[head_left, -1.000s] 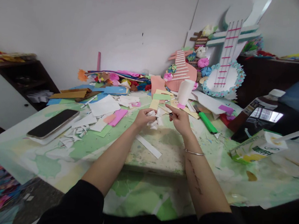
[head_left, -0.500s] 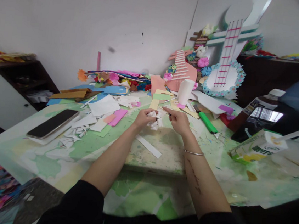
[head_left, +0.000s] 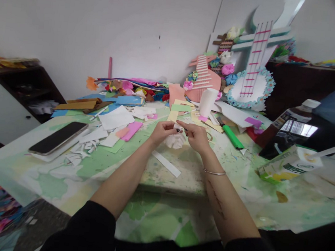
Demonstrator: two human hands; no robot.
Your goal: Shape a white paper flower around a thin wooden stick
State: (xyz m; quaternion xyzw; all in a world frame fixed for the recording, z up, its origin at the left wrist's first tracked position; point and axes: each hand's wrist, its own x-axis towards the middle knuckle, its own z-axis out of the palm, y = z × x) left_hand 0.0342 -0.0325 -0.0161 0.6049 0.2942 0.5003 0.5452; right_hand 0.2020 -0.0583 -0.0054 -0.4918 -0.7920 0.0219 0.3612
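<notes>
My left hand (head_left: 162, 134) is closed, thumb and fingers pinching a white paper flower (head_left: 174, 141) with crumpled, layered petals. My right hand (head_left: 197, 138) meets it from the right, its index finger stretched to the flower's top edge. A brass-coloured loop shows behind the right hand's knuckles, seemingly the handle of small scissors (head_left: 210, 136); the fingers hide the rest. Below the flower lies a white paper strip (head_left: 167, 164) on a low, paint-spotted board (head_left: 176, 182).
Left are paper scraps (head_left: 84, 144), a pink sheet (head_left: 132, 131) and a phone (head_left: 59, 138). Right are a green-handled cutter (head_left: 232, 136), a drink carton (head_left: 289, 164) and a bottle (head_left: 287, 122). Behind stand a white roll (head_left: 208, 102) and paper-decorated instrument models (head_left: 251, 82).
My right hand has moved left, bringing its fingertip against the flower. The flower has turned in my left hand, its petals now hanging lower. The brass-coloured loop has come into clearer view.
</notes>
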